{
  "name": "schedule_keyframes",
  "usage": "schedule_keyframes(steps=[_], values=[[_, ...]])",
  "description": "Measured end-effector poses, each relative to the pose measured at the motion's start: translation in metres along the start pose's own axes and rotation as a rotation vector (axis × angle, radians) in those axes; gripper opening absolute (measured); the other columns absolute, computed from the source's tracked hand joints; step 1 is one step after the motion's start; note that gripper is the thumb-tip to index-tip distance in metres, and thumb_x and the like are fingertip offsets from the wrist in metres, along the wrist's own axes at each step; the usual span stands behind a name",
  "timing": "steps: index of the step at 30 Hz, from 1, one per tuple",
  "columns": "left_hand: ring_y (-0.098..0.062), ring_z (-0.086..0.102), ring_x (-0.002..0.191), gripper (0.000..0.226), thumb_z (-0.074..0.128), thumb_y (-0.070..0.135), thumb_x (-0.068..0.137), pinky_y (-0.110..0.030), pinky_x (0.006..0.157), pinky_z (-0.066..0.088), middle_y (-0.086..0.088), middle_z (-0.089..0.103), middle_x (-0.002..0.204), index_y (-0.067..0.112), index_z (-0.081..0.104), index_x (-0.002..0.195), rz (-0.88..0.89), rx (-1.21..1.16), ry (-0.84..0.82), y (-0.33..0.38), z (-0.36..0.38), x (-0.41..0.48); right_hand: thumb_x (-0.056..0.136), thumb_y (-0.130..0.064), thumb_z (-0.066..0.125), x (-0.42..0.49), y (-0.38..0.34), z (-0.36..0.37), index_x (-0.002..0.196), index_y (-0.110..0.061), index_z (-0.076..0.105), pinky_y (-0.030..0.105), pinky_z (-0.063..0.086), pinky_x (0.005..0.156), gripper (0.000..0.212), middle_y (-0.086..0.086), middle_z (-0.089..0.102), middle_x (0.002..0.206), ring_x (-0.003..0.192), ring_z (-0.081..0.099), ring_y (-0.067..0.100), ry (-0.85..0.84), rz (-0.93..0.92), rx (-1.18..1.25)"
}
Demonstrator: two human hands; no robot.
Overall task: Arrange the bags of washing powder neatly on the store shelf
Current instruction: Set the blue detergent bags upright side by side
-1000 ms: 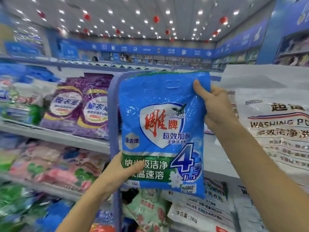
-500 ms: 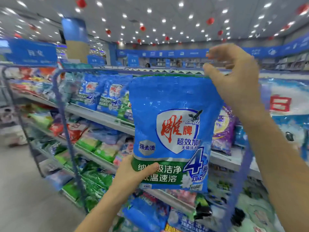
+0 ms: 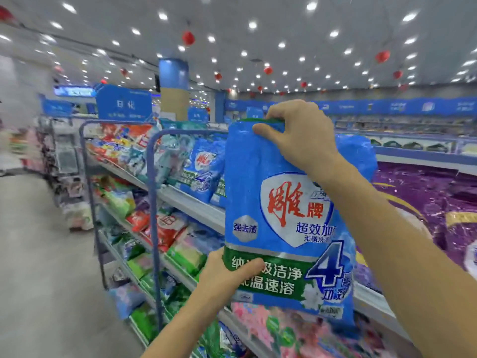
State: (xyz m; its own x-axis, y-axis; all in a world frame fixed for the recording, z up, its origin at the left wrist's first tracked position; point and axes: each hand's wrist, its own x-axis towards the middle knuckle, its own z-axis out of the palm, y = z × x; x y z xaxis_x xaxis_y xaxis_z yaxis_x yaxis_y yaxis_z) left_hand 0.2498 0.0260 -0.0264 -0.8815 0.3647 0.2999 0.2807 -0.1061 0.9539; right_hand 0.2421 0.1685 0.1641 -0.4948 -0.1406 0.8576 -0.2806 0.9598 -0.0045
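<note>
Right hand [image 3: 302, 135] is now regripping top of blue bag [image 3: 278, 192], left hand [image 3: 227, 277] clutching its 7 o'clock corner, nearing matching bags [image 3: 204, 166] at 10 o'clock.

Open aisle floor [image 3: 38, 254] lies to the left. Two upright blue rails [image 3: 152, 192] stand at the shelf front and bar a sideways reach along it. The top shelf [image 3: 196, 205] shows a bare front strip; behind it, blue bags [image 3: 204, 169] fill the left and purple bags [image 3: 433, 202] fill the right. The bag [image 3: 271, 202], upright between left grip [image 3: 224, 275] and right grip [image 3: 296, 135], hides the stretch between them; any gap there cannot be told. Lower bags [image 3: 165, 228] crowd their shelves to the front edge.
</note>
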Motion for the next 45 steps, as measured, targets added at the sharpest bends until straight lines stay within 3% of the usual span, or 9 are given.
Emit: schedule_keyframes(steps=[6, 11, 17, 20, 25, 28, 32, 38, 45], values=[[-0.010, 0.071, 0.071, 0.015, 0.074, 0.024, 0.065, -0.017, 0.059, 0.052, 0.003, 0.075, 0.077, 0.020, 0.071, 0.079, 0.048, -0.090, 0.105, -0.005, -0.043, 0.091, 0.091, -0.054, 0.042, 0.067, 0.003, 0.066, 0.095, -0.016, 0.063, 0.032, 0.029, 0.078, 0.043, 0.003, 0.063, 0.095, 0.097, 0.052, 0.024, 0.249, -0.131, -0.147], [-0.011, 0.071, 0.068, 0.011, 0.068, 0.019, 0.075, -0.022, 0.059, 0.056, 0.003, 0.074, 0.074, 0.017, 0.066, 0.085, -0.001, -0.160, 0.207, -0.022, -0.088, 0.164, 0.089, -0.039, 0.047, 0.054, 0.023, 0.111, 0.107, -0.014, 0.059, 0.024, 0.029, 0.082, 0.034, 0.002, 0.057, 0.103, 0.100, 0.050, 0.018, 0.513, 0.101, 0.171], [-0.011, 0.069, 0.066, 0.011, 0.067, 0.026, 0.076, -0.024, 0.060, 0.057, 0.006, 0.074, 0.071, 0.021, 0.065, 0.086, 0.058, -0.169, 0.155, -0.029, -0.145, 0.252, 0.080, -0.038, 0.068, 0.010, 0.048, 0.193, 0.137, -0.017, 0.028, 0.035, 0.037, 0.100, 0.073, 0.001, 0.041, 0.124, 0.114, 0.044, 0.017, 0.017, 0.580, 0.518], [-0.009, 0.069, 0.063, 0.028, 0.066, 0.040, 0.064, -0.024, 0.057, 0.057, 0.006, 0.073, 0.069, 0.021, 0.064, 0.084, 0.088, -0.167, 0.063, -0.039, -0.171, 0.294, 0.081, -0.032, 0.066, 0.005, 0.043, 0.230, 0.141, -0.023, 0.020, 0.022, 0.032, 0.092, 0.076, -0.009, 0.038, 0.118, 0.109, 0.038, 0.007, -0.225, 0.776, 0.747], [-0.002, 0.068, 0.065, 0.008, 0.061, 0.027, 0.085, -0.021, 0.060, 0.054, 0.012, 0.072, 0.069, 0.021, 0.059, 0.089, 0.069, -0.104, -0.146, -0.070, -0.214, 0.358, 0.078, -0.020, 0.073, 0.006, 0.032, 0.290, 0.119, -0.024, 0.035, 0.012, 0.029, 0.082, 0.056, -0.013, 0.048, 0.113, 0.110, 0.043, 0.009, -0.175, 0.847, 0.586], [0.000, 0.067, 0.076, 0.040, 0.075, 0.042, 0.070, -0.016, 0.067, 0.051, 0.016, 0.073, 0.080, 0.020, 0.060, 0.100, 0.073, 0.018, -0.282, -0.089, -0.234, 0.387, 0.076, -0.019, 0.075, 0.007, 0.018, 0.310, 0.129, -0.017, 0.032, 0.018, 0.029, 0.089, 0.067, -0.006, 0.044, 0.126, 0.109, 0.038, 0.007, -0.160, 0.894, 0.479], [0.004, 0.064, 0.070, 0.015, 0.066, 0.010, 0.083, -0.010, 0.065, 0.046, 0.021, 0.070, 0.071, 0.020, 0.062, 0.094, 0.109, 0.129, -0.419, -0.102, -0.244, 0.402, 0.078, -0.015, 0.072, 0.000, 0.002, 0.321, 0.135, -0.006, 0.028, 0.011, 0.028, 0.078, 0.072, -0.014, 0.042, 0.102, 0.092, 0.040, -0.001, -0.176, 0.965, 0.399], [0.002, 0.063, 0.095, 0.068, 0.085, 0.037, 0.050, -0.010, 0.079, 0.047, 0.011, 0.068, 0.104, 0.022, 0.057, 0.111, 0.281, 0.213, -0.460, -0.123, -0.267, 0.401, 0.079, -0.018, 0.072, -0.011, -0.017, 0.338, 0.119, -0.030, 0.028, 0.009, 0.034, 0.084, 0.060, -0.024, 0.050, 0.112, 0.094, 0.049, -0.002, -0.329, 1.037, 0.290], [0.001, 0.063, 0.090, 0.059, 0.087, 0.031, 0.050, -0.015, 0.077, 0.047, 0.012, 0.068, 0.099, 0.034, 0.056, 0.100, 0.325, 0.193, -0.379, -0.129, -0.296, 0.404, 0.078, -0.018, 0.073, 0.011, -0.030, 0.361, 0.115, -0.032, 0.027, 0.010, 0.039, 0.077, 0.061, -0.022, 0.053, 0.100, 0.091, 0.055, 0.000, -0.371, 1.076, 0.309]])
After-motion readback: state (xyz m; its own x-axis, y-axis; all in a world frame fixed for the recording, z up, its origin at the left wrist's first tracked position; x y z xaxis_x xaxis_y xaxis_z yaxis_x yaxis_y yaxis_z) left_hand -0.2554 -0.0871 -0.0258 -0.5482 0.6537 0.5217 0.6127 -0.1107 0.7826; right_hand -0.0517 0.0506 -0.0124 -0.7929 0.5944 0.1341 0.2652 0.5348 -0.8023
